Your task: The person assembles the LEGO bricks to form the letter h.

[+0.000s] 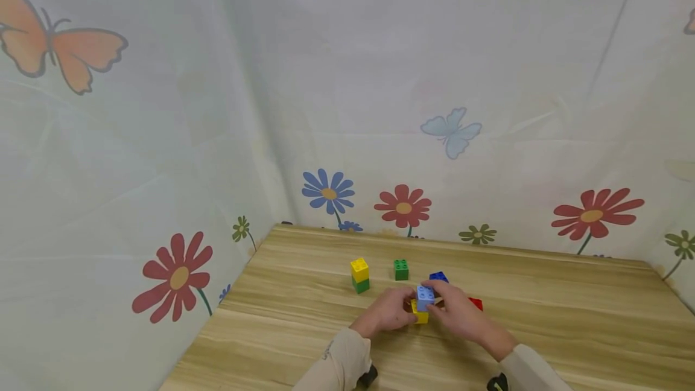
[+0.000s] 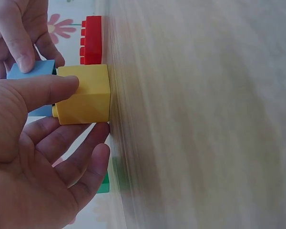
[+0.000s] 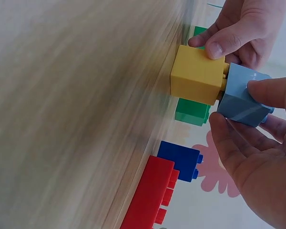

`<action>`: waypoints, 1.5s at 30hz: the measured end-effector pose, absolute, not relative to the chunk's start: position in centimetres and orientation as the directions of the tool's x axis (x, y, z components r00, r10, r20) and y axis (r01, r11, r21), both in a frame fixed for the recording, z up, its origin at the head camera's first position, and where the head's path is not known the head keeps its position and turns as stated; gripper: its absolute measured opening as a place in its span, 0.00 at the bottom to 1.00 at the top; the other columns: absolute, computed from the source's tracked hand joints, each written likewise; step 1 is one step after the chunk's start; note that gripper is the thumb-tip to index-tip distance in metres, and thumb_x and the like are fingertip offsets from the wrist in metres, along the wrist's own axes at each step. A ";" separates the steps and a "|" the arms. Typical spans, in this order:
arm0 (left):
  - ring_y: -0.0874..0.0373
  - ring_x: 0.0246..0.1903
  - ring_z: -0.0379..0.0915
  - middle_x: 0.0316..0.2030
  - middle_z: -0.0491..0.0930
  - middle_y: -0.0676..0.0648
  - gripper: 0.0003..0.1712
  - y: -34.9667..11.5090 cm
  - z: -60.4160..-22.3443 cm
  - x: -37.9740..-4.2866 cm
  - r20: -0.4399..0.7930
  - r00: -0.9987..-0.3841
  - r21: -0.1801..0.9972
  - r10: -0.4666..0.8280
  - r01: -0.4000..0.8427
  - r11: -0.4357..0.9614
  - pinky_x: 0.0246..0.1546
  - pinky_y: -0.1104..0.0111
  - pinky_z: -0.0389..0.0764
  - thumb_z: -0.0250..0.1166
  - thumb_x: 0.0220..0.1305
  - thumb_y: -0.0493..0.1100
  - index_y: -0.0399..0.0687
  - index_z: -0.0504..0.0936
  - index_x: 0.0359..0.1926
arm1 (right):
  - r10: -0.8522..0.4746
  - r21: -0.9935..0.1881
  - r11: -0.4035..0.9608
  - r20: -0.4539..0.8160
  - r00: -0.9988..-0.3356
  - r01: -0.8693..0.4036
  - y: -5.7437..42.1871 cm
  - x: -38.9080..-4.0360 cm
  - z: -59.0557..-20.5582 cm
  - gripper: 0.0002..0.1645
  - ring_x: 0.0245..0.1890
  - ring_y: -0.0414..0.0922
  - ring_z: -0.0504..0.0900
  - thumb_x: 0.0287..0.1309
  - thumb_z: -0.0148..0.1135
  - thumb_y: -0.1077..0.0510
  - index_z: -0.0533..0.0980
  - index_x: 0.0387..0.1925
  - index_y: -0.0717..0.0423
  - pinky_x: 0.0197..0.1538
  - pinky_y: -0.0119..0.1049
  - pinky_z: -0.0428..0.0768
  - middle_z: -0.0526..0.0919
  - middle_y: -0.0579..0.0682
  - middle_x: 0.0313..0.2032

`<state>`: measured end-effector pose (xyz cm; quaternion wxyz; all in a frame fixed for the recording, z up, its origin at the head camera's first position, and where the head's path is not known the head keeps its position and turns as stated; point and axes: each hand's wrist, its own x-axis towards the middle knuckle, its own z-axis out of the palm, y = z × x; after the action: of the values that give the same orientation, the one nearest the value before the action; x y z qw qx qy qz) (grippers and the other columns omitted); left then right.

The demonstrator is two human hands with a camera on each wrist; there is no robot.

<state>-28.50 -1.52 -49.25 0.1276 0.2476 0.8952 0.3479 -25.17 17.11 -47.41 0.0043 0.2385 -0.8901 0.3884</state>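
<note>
A yellow toy brick [image 2: 88, 102] stands on the table, gripped between the thumb and fingers of the left hand [image 1: 392, 309]. Over its studs the right hand [image 1: 458, 312] pinches a light blue brick [image 1: 425, 298]. In the right wrist view the light blue brick [image 3: 243, 93] sits slightly tilted against the yellow brick [image 3: 198, 74], with some yellow studs showing in a narrow gap. Whether the two are pressed together at any point I cannot tell.
Left of the hands stands a yellow brick [image 1: 359, 268] stacked on a green one [image 1: 361, 285]. A separate green brick [image 1: 400, 270] is farther back. A dark blue brick [image 3: 177, 160] and a long red brick [image 3: 148, 195] lie near the right hand on the wooden table [image 1: 570, 300].
</note>
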 end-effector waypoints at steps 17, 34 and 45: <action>0.66 0.36 0.71 0.40 0.76 0.59 0.21 -1.7 -49.2 -28.6 -0.072 -0.840 0.700 0.538 0.342 0.627 0.41 0.71 0.75 0.68 0.58 0.40 0.53 0.76 0.52 | -0.417 -0.694 0.593 0.168 -0.893 -0.408 16.6 -25.4 -47.6 0.25 0.47 0.48 0.77 0.58 0.61 0.68 0.68 0.58 0.63 0.45 0.38 0.79 0.75 0.54 0.51; 0.65 0.40 0.73 0.43 0.77 0.59 0.19 -2.0 -49.0 -28.7 -0.083 -0.836 0.725 0.543 0.323 0.609 0.44 0.69 0.76 0.69 0.57 0.40 0.54 0.77 0.51 | -0.447 -0.656 0.623 0.149 -0.882 -0.426 16.7 -25.6 -47.4 0.28 0.48 0.49 0.77 0.58 0.62 0.66 0.68 0.61 0.62 0.47 0.42 0.79 0.75 0.55 0.54; 0.66 0.39 0.73 0.41 0.78 0.59 0.19 -1.9 -49.0 -28.8 -0.074 -0.837 0.698 0.542 0.345 0.628 0.44 0.70 0.76 0.70 0.57 0.40 0.53 0.78 0.50 | -0.432 -0.665 0.627 0.135 -0.892 -0.405 16.4 -25.4 -47.2 0.28 0.48 0.49 0.77 0.57 0.63 0.67 0.68 0.60 0.62 0.47 0.42 0.79 0.74 0.55 0.54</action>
<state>-28.76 -1.95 -49.01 0.1400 0.2489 0.8913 0.3522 -25.40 16.43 -47.17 -0.0188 0.2321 -0.9018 0.3641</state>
